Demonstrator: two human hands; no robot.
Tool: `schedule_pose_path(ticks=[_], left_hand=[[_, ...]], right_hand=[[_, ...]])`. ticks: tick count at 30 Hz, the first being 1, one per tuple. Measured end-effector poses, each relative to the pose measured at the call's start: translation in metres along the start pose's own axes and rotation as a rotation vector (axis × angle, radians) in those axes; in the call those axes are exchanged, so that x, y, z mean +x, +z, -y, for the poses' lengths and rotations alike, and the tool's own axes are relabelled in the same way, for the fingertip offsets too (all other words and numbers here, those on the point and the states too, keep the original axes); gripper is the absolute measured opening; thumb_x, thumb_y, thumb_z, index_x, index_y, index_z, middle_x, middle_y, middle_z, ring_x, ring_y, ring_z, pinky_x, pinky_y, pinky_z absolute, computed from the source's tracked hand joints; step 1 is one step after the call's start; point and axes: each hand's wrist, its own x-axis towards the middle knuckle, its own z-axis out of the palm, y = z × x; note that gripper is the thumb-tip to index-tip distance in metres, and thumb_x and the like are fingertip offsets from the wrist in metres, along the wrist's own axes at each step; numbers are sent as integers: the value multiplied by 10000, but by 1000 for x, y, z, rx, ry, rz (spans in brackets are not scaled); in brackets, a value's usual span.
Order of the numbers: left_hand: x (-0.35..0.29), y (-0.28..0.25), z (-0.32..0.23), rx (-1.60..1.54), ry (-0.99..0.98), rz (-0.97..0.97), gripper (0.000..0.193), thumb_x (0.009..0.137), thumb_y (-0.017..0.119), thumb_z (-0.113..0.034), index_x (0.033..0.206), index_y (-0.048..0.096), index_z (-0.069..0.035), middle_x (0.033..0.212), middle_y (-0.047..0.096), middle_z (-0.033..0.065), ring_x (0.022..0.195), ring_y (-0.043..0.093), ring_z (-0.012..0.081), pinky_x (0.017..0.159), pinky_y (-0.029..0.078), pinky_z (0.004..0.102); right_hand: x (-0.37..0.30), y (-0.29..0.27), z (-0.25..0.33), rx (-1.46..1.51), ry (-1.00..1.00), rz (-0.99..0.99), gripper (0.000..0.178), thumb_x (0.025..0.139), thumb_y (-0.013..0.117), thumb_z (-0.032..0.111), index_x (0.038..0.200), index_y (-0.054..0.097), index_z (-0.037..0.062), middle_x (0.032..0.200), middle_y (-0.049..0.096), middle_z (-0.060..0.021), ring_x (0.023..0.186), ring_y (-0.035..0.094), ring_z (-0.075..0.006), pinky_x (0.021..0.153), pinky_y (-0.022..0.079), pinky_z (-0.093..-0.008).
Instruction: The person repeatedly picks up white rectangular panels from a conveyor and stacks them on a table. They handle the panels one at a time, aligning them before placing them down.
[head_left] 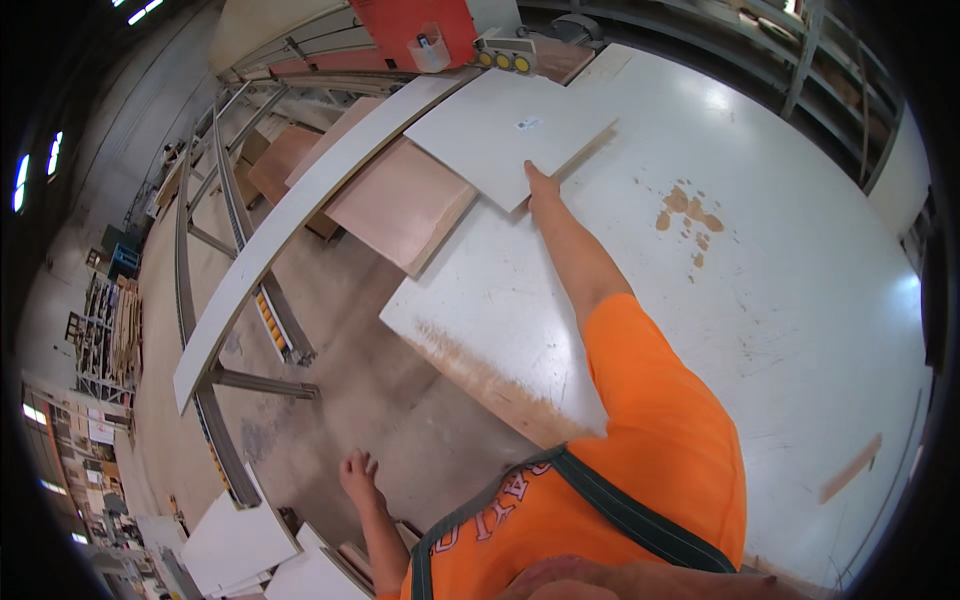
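My right hand (541, 186) grips the near edge of a white board (492, 118), thumb on top and the other fingers hidden beneath. A small label lies on the board's face. Partly under it sits a pinkish-brown panel (402, 205), jutting past the edge of the white worktable (640, 270). My left hand (360, 475) hangs low over the floor, away from the boards, with loosely bent fingers apart and nothing in them. A long, narrow white board (300, 225) runs from the far table edge down toward the near left.
Metal roller rails (225, 180) stand left of the table. White panels (240, 545) are stacked at the lower left. A red machine part (415, 30) with a clear cup (429, 50) stands at the far side. A wooden strip (851, 468) lies on the table's right.
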Motion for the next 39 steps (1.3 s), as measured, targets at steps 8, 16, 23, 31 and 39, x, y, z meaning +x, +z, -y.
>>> schedule_pose_path(ticks=[8,16,23,31,39], left_hand=[[271,179,-98,-421,67,301,349,958,543,-198,1265,491,-41,1171,556,134,1092,550,273,939,472,409],[418,245,-168,-816,-106,-112,565,880,679,-312,1245,457,56,1242,509,224,1098,566,329,898,528,415],[468,57,-165,-380,339,-543,300,848,709,-294,872,580,-23,781,578,46,690,571,168,618,495,319],[579,31,-139,-1380,113,-72,469,853,708,-296,1189,525,-26,1147,539,145,1128,502,258,1005,411,410],[590,39,-136,-1169,-40,-160,306,863,592,-28,1151,528,52,1107,598,158,1035,578,292,936,488,422]], right_hand=[[-51,-117,34,-109,-57,-96,486,743,763,269,1076,604,-48,1045,609,-130,937,567,-215,823,473,-371],[-237,-299,137,-337,85,-193,534,951,530,351,1279,499,-69,1243,589,-152,1095,595,-277,962,475,-380],[-280,-287,209,-2178,376,-576,664,847,575,574,936,645,-80,851,680,-217,851,669,-360,785,530,-476],[-122,37,101,-2270,-697,206,459,862,583,401,704,624,-27,778,636,-234,750,609,-425,696,482,-511],[-99,330,-79,-1828,-1036,965,307,810,603,317,733,656,24,774,646,-220,754,620,-394,686,483,-495]])
